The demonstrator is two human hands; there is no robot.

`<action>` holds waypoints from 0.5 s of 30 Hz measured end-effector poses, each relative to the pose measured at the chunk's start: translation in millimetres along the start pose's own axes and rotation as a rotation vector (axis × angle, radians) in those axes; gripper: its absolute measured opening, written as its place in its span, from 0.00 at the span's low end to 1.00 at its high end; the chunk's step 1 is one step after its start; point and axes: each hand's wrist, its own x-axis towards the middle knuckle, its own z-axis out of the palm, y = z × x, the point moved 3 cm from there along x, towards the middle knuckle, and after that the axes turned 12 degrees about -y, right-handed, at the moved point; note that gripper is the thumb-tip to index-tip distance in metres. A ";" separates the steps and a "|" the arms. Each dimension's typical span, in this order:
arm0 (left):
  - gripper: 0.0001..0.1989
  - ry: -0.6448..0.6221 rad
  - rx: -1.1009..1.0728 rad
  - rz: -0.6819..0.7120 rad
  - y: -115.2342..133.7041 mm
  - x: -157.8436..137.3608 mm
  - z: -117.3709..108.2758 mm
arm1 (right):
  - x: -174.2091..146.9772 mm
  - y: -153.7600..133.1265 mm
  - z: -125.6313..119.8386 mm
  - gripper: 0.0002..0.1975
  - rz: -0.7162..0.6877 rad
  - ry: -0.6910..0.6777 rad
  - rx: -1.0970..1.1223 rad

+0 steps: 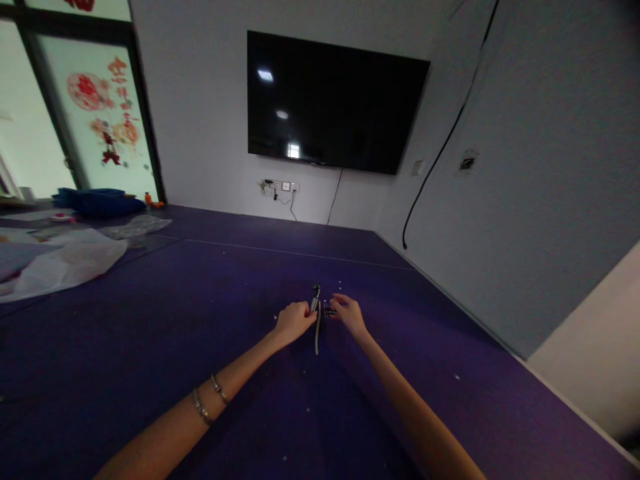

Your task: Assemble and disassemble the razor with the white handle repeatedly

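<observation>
Two bare hands meet near the middle of the head view, low over a broad purple surface. The left hand, two bracelets on its forearm, is closed on a small silver tool with a dark head, which points up and away from the person. A thin pale strip runs from just beside that hand toward the person. The right hand is just to the right, its fingertips at a small dark piece; whether they are clamped on it, I cannot tell. Small white scraps dot the surface. At the far left lie a crumpled white sheet, clear plastic and a blue cloth. A black television hangs on the wall beyond, above some sockets.
</observation>
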 end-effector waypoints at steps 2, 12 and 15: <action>0.14 0.006 -0.007 0.002 8.0 -3.8 -0.4 | -4.9 -6.3 13.9 0.16 0.060 -0.058 0.244; 0.15 0.011 0.036 0.025 32.8 -17.1 4.4 | -20.7 -16.6 27.4 0.17 0.128 -0.052 0.456; 0.17 0.001 0.035 0.048 37.9 -17.2 6.4 | -21.5 -12.3 20.7 0.16 0.136 -0.038 0.408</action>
